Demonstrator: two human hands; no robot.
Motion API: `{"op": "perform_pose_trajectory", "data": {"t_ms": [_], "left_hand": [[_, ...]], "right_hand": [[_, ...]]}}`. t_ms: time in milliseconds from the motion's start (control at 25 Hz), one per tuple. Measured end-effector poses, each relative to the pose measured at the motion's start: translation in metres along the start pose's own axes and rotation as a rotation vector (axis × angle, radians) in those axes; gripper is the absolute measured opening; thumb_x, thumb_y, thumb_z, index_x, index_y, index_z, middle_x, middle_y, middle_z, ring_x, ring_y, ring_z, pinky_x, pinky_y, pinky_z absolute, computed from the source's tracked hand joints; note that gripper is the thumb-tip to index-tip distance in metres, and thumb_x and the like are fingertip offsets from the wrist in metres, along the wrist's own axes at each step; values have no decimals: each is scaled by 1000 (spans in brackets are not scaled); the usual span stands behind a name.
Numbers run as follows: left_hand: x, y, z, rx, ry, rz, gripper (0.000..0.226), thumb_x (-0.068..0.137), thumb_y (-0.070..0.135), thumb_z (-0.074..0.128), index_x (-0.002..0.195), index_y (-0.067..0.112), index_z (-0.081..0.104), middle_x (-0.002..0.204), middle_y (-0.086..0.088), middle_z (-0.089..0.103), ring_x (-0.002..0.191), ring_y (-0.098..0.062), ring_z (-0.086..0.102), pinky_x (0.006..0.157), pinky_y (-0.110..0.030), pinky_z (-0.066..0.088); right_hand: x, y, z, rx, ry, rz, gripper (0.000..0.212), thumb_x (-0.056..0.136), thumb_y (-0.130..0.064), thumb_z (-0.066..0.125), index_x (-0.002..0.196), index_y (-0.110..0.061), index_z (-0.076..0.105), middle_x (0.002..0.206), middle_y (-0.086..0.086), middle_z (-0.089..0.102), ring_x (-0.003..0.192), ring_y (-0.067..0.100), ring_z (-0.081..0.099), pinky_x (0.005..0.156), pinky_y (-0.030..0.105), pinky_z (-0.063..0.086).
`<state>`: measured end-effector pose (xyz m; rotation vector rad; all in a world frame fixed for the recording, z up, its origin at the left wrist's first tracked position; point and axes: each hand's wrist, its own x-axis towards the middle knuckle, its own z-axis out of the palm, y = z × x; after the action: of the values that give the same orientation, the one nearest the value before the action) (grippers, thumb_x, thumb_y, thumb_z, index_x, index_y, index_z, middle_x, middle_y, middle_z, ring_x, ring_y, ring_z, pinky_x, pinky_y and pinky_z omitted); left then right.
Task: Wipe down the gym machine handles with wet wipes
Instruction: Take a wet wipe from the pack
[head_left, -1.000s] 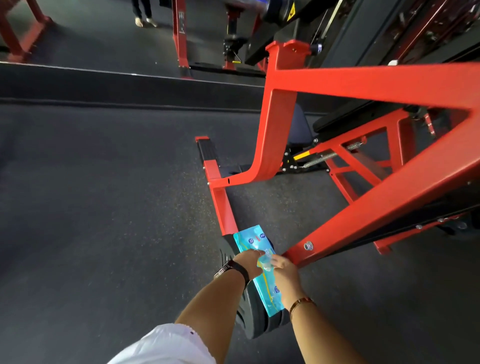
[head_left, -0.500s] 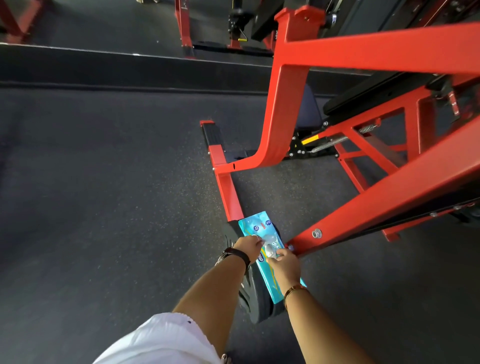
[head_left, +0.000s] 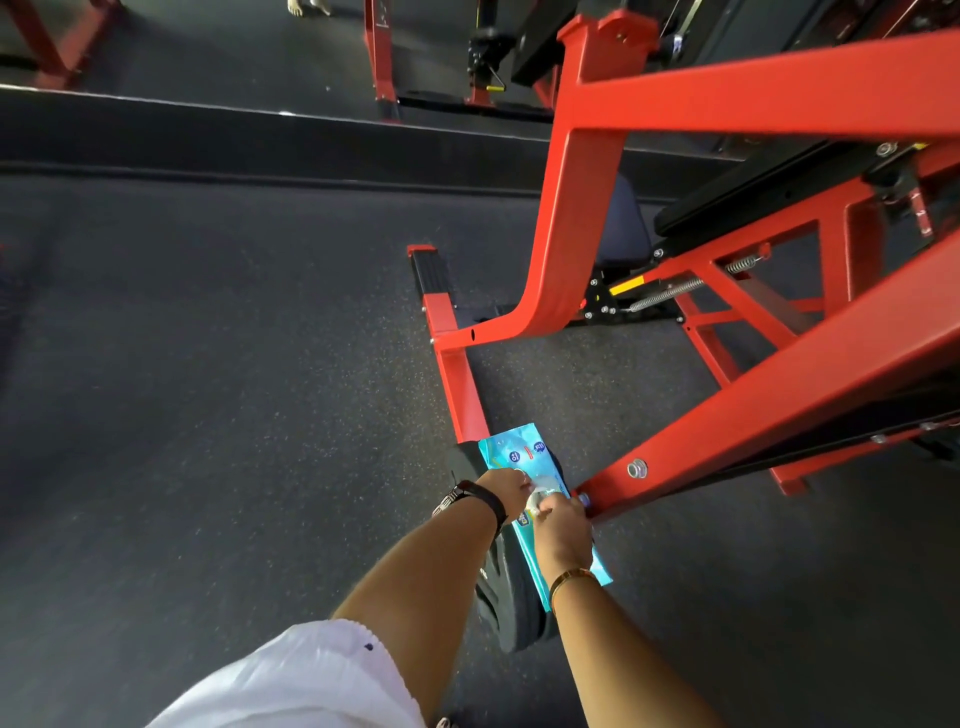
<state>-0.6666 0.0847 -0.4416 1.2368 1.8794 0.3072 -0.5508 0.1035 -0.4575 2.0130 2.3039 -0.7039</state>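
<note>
Extraction of wipe in hand, wiping not yet begun: left hand (head_left: 503, 490) holding down wet-wipe pack (head_left: 511, 455) directly beneath both hands on black pad (head_left: 514, 616), right hand (head_left: 563, 526) pinching white wipe (head_left: 534, 500) at the opening; next, clean upward pull, then reach to machine handles, none identifiable here.

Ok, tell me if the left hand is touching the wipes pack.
Touching. The head view shows the left hand gripping the wipes pack with no gap, while the right hand pinches a white wipe from it.

Gym: red steel machine frame (head_left: 587, 218), black rubber flooring (head_left: 208, 415), wall mirror (head_left: 234, 47).
</note>
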Motion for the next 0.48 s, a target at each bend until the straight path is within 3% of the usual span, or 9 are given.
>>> {"op": "perform_pose_trajectory", "data": {"t_ms": [160, 280, 480], "left_hand": [[-2, 0, 0, 19, 4, -6, 41, 105, 23, 29, 134, 5, 51, 141, -14, 49, 131, -30, 43, 104, -31, 31], [-5, 3, 2, 19, -17, -5, 41, 105, 22, 29, 136, 4, 49, 142, -15, 47, 132, -30, 42, 105, -32, 31], [-13, 6, 8, -14, -140, -17, 49, 101, 16, 35, 149, 18, 29, 151, -13, 36, 135, -28, 39, 110, -30, 31]], "right_hand": [[-8, -2, -8, 354, 142, 53, 28, 85, -22, 46, 92, 3, 58, 106, 22, 59, 96, 38, 55, 81, 39, 44], [-19, 3, -25, 639, 218, 148, 43, 70, -30, 33, 88, 0, 57, 97, 23, 63, 90, 37, 56, 76, 38, 41], [-26, 12, -57, 944, 248, 209, 18, 66, -27, 37, 66, -10, 44, 75, 14, 50, 71, 23, 45, 59, 33, 38]]}}
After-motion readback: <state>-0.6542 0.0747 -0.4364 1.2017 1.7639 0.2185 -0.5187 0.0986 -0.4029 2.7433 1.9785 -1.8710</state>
